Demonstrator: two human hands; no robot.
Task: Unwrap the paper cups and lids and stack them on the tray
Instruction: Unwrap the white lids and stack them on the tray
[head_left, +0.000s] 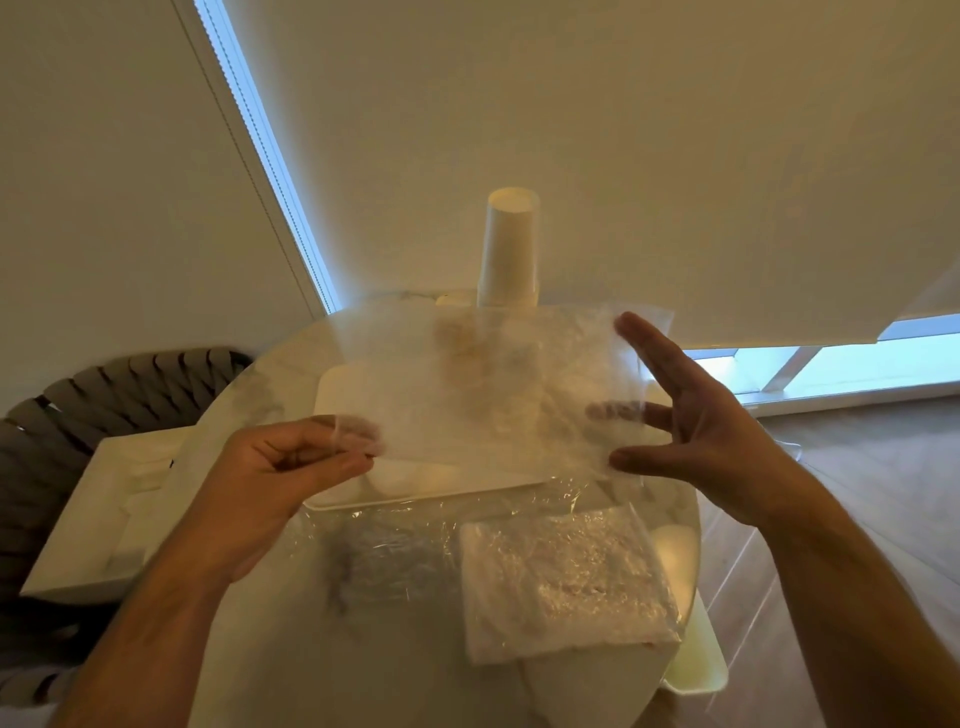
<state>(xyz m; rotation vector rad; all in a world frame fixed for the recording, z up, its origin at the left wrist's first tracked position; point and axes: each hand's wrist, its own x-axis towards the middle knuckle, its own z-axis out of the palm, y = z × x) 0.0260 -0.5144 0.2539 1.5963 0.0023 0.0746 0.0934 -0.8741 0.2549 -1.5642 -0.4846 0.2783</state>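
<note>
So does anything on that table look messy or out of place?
Mostly loose wrapping. Crumpled clear plastic film lies spread over the near side of the table, partly under the tray. The hands hold up another clear wrapper. The cup stack stands upright.

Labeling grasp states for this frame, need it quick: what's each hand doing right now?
Left hand: closed, pinching the corner of the clear plastic wrapper.
Right hand: open, fingers spread and straight against the wrapper's other edge.
</note>
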